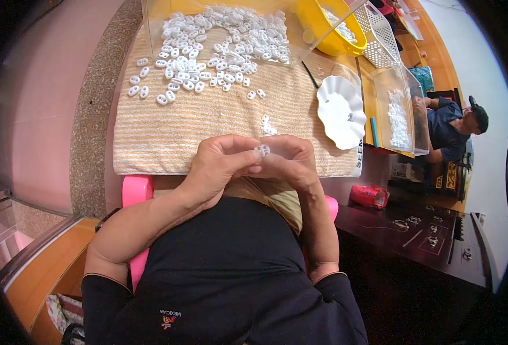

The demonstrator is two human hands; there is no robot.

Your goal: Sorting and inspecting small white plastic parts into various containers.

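Note:
My left hand [222, 164] and my right hand [293, 161] meet over the near edge of a striped towel [191, 132]. Between their fingertips is a small white plastic piece with holes [262, 150], pinched from both sides. Just beyond my fingers lies a short cluster of small white pieces [267, 125]. Farther off, a big heap of white oval two-holed plastic pieces [225, 40] spreads over the towel, with several loose ones at its left. A white scalloped dish [340, 109] with a small dark thing in it sits to the right.
A yellow basin [334, 23] of white pieces stands at the far right, beside a white perforated basket [380, 40]. A clear box [400, 123] holds more white pieces; near it lies a teal stick [375, 132]. A person [452, 126] works beyond. A red container [369, 196] rests at right.

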